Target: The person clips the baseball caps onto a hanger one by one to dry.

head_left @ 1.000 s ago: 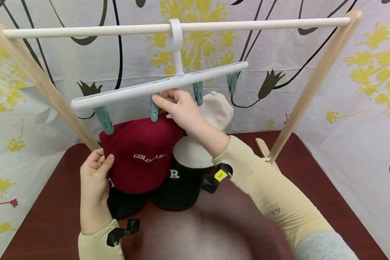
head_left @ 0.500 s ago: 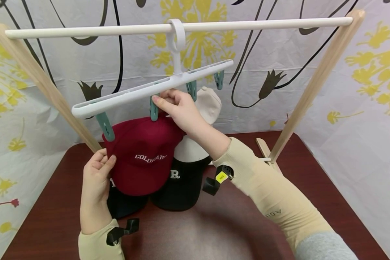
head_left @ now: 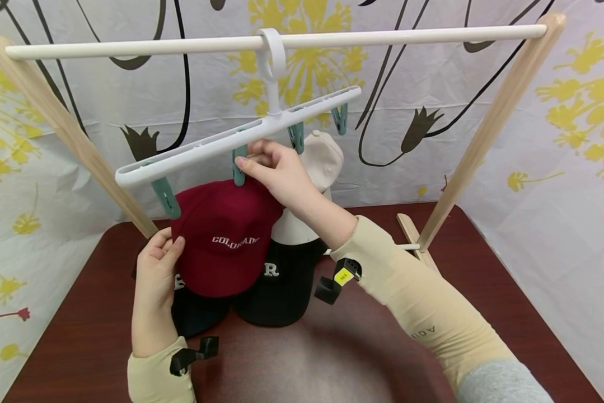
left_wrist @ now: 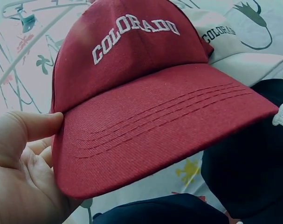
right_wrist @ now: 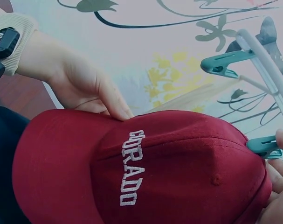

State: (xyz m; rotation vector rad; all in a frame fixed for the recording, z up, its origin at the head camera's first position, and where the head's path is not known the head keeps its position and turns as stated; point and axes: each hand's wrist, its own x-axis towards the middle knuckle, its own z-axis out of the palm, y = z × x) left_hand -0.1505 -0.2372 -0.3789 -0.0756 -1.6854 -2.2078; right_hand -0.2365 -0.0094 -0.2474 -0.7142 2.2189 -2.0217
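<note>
A red baseball cap (head_left: 218,260) lettered COLORADO hangs under a white hanger (head_left: 191,154). My left hand (head_left: 155,263) pinches its left side where brim meets crown, thumb in front, as the left wrist view shows. At the cap's top back edge, my right hand (head_left: 284,173) pinches a teal clip (head_left: 239,170) on the hanger; the right wrist view has this clip (right_wrist: 265,145) touching the cap. Whether its jaws have the fabric I cannot tell. Another teal clip (head_left: 165,197) dangles at the hanger's left end, beside the cap.
Behind the red cap are a white cap (head_left: 323,159) and black-brimmed caps, one marked R (head_left: 281,285). The hanger's ring loops over the rack's white rod (head_left: 407,38). Wooden rack legs (head_left: 483,145) stand either side on the dark red table (head_left: 382,347).
The hanger has turned, its right end swinging left and back. My left hand and the red cap have shifted slightly right and up. My right hand stays at the clip.
</note>
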